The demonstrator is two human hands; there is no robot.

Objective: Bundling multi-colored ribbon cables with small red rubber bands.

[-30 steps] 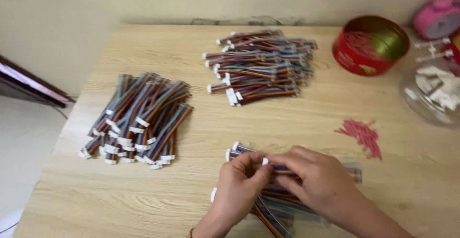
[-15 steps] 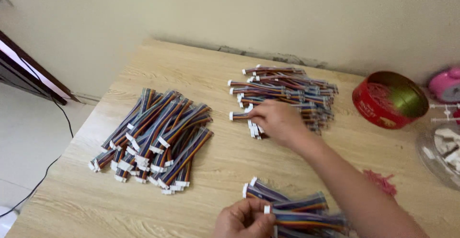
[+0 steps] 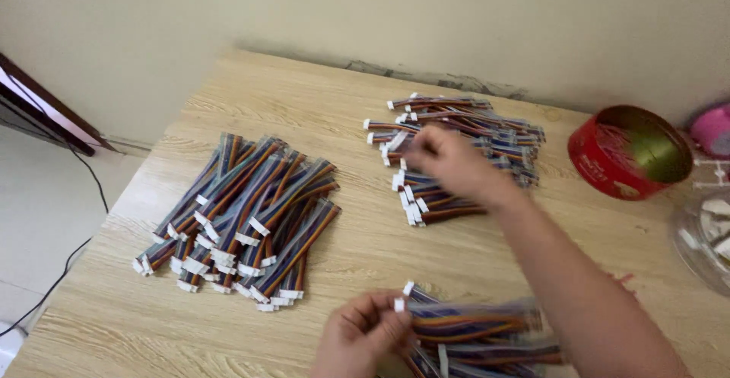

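Three heaps of short multicoloured ribbon cables with white connectors lie on a light wooden table (image 3: 365,256). My left hand (image 3: 363,331) at the bottom edge pinches the white end of a cable bundle (image 3: 471,325) from the near heap. My right hand (image 3: 449,161) reaches across to the far heap (image 3: 471,131), its fingers closed on one cable there, blurred by motion. The large left heap (image 3: 243,222) lies untouched.
A round red tin (image 3: 627,154) with a gold inside stands at the right. A clear container (image 3: 703,233) with white parts sits at the right edge, a pink object (image 3: 711,128) behind it. A wall runs along the table's back; a black cord (image 3: 84,218) hangs left.
My right hand left the near bundle and stretched out to the far heap, where it now grips a cable. The left hand keeps its hold on the near bundle. The camera tilted up.
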